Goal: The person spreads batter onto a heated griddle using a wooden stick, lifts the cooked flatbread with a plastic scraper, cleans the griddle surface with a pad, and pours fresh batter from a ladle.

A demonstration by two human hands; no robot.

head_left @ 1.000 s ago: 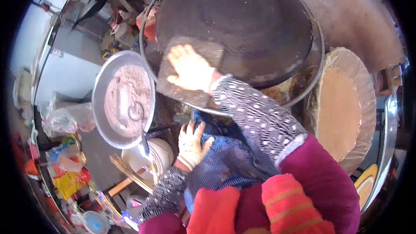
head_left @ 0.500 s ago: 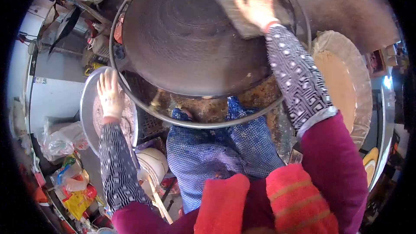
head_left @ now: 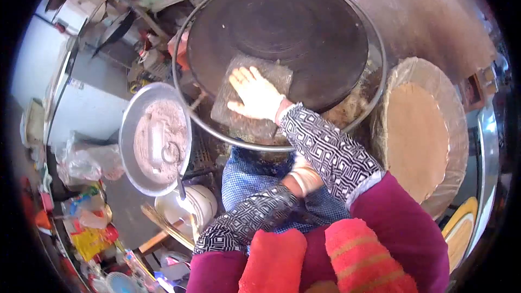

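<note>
A big round dark griddle (head_left: 287,27) sits inside a metal ring in front of me. My right hand (head_left: 255,96) lies flat, fingers spread, on a dark square cloth pad (head_left: 271,73) at the griddle's near left edge, and the pad hangs partly over the rim. My left hand (head_left: 304,176), in a pale glove, rests over my blue checked apron (head_left: 244,176). Most of it is hidden under my right forearm, so its fingers do not show.
A metal basin (head_left: 130,130) of greyish batter with a ladle (head_left: 169,154) in it stands left of the griddle. A stack of thin round pancakes (head_left: 418,135) lies to the right. A white pot (head_left: 190,203), sticks and plastic bags (head_left: 87,157) crowd the lower left.
My right hand has slid the pad from the griddle's far right back to its near left edge. My left hand has left the batter basin and come in under my right forearm.
</note>
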